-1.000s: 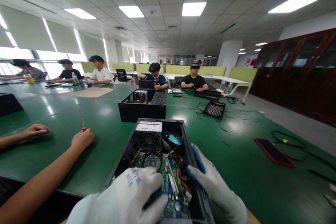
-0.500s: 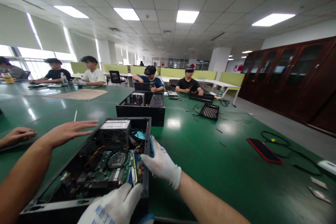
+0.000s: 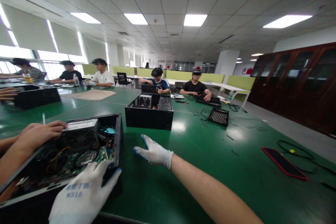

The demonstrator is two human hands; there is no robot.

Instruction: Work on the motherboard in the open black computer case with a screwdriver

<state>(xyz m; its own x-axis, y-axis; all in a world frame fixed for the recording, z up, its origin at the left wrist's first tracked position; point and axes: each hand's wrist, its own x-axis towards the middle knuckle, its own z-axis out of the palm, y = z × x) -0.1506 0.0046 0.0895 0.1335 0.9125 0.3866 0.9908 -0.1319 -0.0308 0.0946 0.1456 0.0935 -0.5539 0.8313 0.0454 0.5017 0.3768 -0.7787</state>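
Observation:
My left hand (image 3: pixel 83 190), in a white glove with blue print, lies over the near rim of an opened computer case (image 3: pixel 118 136). Its fingers reach over the rim near the right corner, with the thumb on the outer side. Inside the case are a power supply (image 3: pixel 82 138), a green motherboard (image 3: pixel 72 161) and a light-blue fan (image 3: pixel 108 130). My right hand (image 3: pixel 154 150), gloved too, hovers over the green table to the right of the case. Its fingers are spread and it holds nothing. A co-worker's bare hands (image 3: pixel 42 133) are at the far left side of the case.
A second opened case (image 3: pixel 149 117) stands ahead, with a person (image 3: pixel 159 82) behind it. Another case (image 3: pixel 39 98) is far left. A black perforated part (image 3: pixel 219 116), a red-edged black pad (image 3: pixel 285 162) and cables lie on the table (image 3: pixel 194 154) to the right.
The computer case has shifted left and turned in view, with my left hand still at its near rim. My right hand has come off its right side. The view has swung left.

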